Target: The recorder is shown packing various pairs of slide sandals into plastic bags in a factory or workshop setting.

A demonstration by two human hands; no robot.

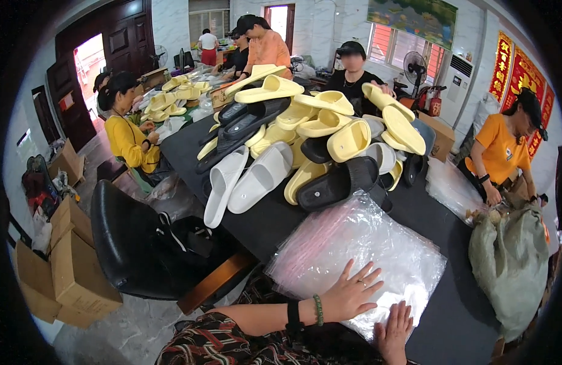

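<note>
A stack of clear plastic bags (317,249) with pinkish edges lies on the dark table in front of me. My left hand (343,295) rests flat on it, fingers spread, with a green bead bracelet and a black band at the wrist. Close beside it, nearer the table's front edge, my right hand (394,333) lies with fingers stretched out on the bags' near edge. Neither hand holds anything. Just beyond the bags rises a heap of slippers: yellow slippers (272,90), black slippers (337,185) and white slippers (262,176).
A black chair (126,243) with a wooden armrest stands at the left, near open cardboard boxes (83,274). On the right, a greenish sack (512,261) sits by a person in orange (503,149). Several other people are around the table (454,292).
</note>
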